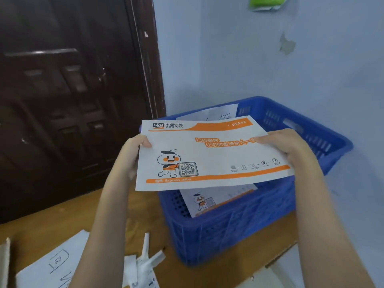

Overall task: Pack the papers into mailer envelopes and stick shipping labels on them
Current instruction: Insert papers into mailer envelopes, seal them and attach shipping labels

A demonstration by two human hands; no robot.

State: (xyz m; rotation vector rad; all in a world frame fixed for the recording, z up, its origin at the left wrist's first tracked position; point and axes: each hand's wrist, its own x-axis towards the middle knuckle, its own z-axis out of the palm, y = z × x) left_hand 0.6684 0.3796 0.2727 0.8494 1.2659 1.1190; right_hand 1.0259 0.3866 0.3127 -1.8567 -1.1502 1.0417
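**Mailer held over the crate**

Our left hand (136,151) pinches the mailer (209,154) at its left edge, thumb on the printed face and fingers underneath. Our right hand (291,146) grips the right edge the same way, thumb lying across the orange lettering. Between them the mailer sits nearly flat, printed side up, and hangs above the open top of the blue crate (324,140).

Inside the crate another mailer (218,199) lies against the near wall, and a white sheet (220,114) with handwriting shows at the far rim. The crate stands at the far right corner of the tabletop (52,225), close to the wall. At the tabletop's near left edge lies a paper (56,265) with pen marks, and toward the near middle a heap of white strips (143,265), which we take to be label backing, though we cannot be sure.

We cannot see a shipping label on the face turned to us, nor tell whether the mailer is filled or sealed. We judge the risk to be this: if it goes into the crate unlabelled or unsealed, it will mix with the others there. A loose pinch on one edge could also let it tilt and slide in crooked, creasing a corner.
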